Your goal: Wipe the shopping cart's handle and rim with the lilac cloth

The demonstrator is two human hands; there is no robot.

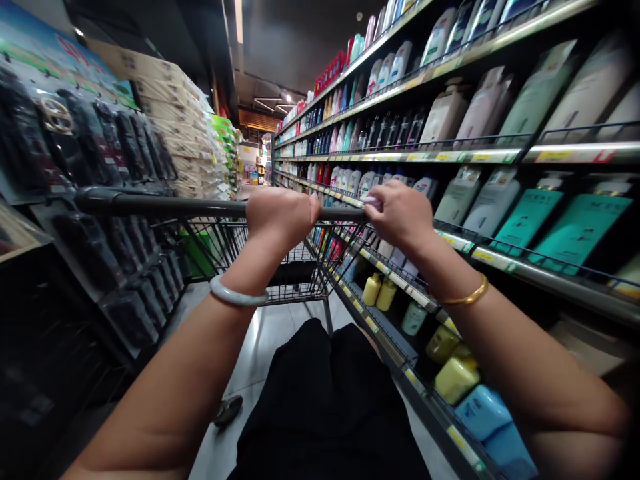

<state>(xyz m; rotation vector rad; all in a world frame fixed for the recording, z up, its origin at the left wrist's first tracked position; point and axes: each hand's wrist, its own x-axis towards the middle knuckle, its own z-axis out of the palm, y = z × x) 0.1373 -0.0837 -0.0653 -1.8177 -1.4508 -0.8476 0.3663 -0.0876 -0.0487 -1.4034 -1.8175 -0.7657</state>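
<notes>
A shopping cart of dark wire stands in front of me, its grey handle running across the view. My left hand is wrapped round the middle of that handle, knuckles up. At the handle's right end, my right hand is closed, with its thumb and fingertips against the bar. Something small and pale lilac shows at those fingertips; I cannot make out what it is. On my left wrist sits a pale bangle, and a gold bangle is on the right one. The visible part of the basket shows bare wire.
Shelves of pump bottles and shampoo line the right side, close to my right arm. Turquoise bottles stand beside that forearm. Packaged dark goods hang at left, before stacked beige packs. A tiled floor runs between.
</notes>
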